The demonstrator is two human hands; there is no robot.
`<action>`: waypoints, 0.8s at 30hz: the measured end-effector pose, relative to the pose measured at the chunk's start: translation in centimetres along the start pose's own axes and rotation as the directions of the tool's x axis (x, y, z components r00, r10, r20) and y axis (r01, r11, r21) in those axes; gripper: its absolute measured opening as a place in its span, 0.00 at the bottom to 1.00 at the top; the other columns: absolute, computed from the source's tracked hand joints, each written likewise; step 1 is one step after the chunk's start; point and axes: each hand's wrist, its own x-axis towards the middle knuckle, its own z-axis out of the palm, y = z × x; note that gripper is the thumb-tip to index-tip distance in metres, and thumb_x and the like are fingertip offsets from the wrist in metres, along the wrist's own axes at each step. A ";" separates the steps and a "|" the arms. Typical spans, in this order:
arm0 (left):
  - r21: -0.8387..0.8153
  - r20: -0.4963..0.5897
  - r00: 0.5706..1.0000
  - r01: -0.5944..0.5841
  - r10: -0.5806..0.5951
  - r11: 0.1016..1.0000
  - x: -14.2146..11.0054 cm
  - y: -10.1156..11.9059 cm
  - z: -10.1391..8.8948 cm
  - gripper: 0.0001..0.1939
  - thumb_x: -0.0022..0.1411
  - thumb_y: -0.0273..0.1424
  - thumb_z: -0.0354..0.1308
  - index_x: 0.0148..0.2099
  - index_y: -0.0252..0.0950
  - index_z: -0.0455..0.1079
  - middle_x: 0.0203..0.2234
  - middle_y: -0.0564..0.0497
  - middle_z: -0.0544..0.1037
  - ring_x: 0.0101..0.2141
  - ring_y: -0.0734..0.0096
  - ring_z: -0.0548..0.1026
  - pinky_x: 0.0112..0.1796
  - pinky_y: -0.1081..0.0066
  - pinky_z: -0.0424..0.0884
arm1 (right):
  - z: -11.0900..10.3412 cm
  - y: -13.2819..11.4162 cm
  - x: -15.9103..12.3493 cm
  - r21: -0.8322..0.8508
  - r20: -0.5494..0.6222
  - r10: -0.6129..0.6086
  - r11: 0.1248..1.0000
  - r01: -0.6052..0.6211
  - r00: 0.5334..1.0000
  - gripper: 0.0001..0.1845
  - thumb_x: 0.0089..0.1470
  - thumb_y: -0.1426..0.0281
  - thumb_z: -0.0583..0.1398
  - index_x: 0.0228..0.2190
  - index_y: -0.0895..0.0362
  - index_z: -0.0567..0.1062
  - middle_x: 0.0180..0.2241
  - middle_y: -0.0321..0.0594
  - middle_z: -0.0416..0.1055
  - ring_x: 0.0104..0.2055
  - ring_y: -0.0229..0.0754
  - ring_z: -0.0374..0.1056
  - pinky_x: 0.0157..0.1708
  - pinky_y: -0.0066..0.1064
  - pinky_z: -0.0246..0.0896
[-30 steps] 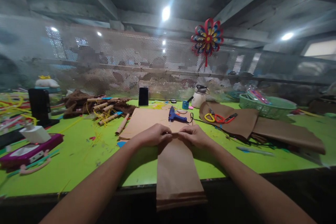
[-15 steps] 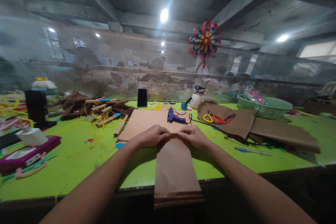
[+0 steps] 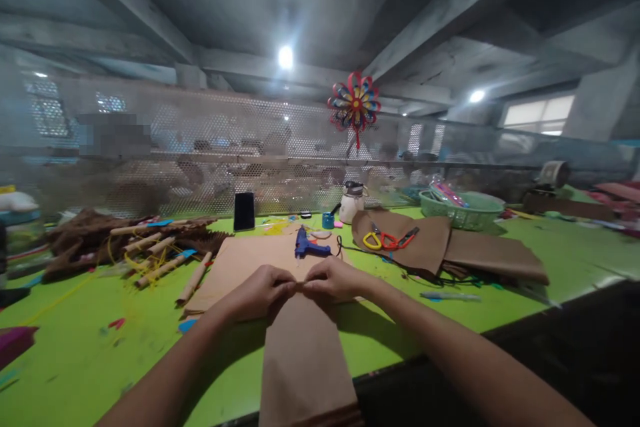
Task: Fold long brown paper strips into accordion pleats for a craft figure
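Note:
A long strip of brown kraft paper (image 3: pixel 306 360) runs from my fingers toward me and past the table's near edge. Its far end is pinched between the fingers of my left hand (image 3: pixel 267 290) and my right hand (image 3: pixel 333 278), which nearly meet. The paper there looks gathered or folded, though my fingers cover much of it. Just beyond my hands, a blue glue gun (image 3: pixel 311 245) lies on a flat stack of brown paper sheets (image 3: pixel 235 260). Its black cord trails off to the right.
Paper rolls (image 3: pixel 193 280) with yellow strings lie left. Scissors (image 3: pixel 390 240) rest on crumpled brown paper (image 3: pixel 435 250) at right, near a pen (image 3: pixel 450 296) and a green basket (image 3: pixel 463 209). A phone (image 3: pixel 244 211), a white jug (image 3: pixel 353 203) and a pinwheel (image 3: pixel 356 105) stand behind.
The view has swung to the right, so the table's things sit further left and lower. My hands have come closer together, bunching the paper's end between them.

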 end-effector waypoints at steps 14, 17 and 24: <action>-0.077 0.073 0.995 0.080 -0.074 0.994 0.0 -1.3 -0.6 0.20 0.56 0.44 0.46 0.29 0.31 0.67 0.20 0.54 0.64 0.22 0.74 0.60 0.24 0.76 0.55 | 2.2 1.3 2.2 0.181 -0.023 -0.020 0.983 0.024 1.000 0.16 0.50 0.63 0.56 0.30 0.64 0.76 0.23 0.36 0.68 0.24 0.32 0.59 0.24 0.21 0.53; -0.037 0.081 0.993 0.083 -0.080 0.996 0.2 -1.5 -0.6 0.19 0.56 0.44 0.47 0.27 0.32 0.66 0.18 0.55 0.62 0.21 0.75 0.58 0.24 0.76 0.54 | 1.9 1.3 2.0 0.201 -0.015 -0.027 0.979 0.030 1.000 0.16 0.50 0.63 0.56 0.30 0.65 0.76 0.23 0.37 0.69 0.25 0.32 0.59 0.25 0.22 0.53; -0.019 0.141 0.989 0.054 -0.051 0.998 0.0 -0.8 -0.8 0.18 0.58 0.42 0.45 0.34 0.32 0.68 0.26 0.51 0.69 0.27 0.72 0.63 0.29 0.75 0.58 | 0.9 1.0 1.8 0.134 0.065 -0.052 0.990 0.043 0.997 0.15 0.52 0.65 0.55 0.30 0.65 0.75 0.23 0.36 0.67 0.25 0.32 0.58 0.26 0.21 0.52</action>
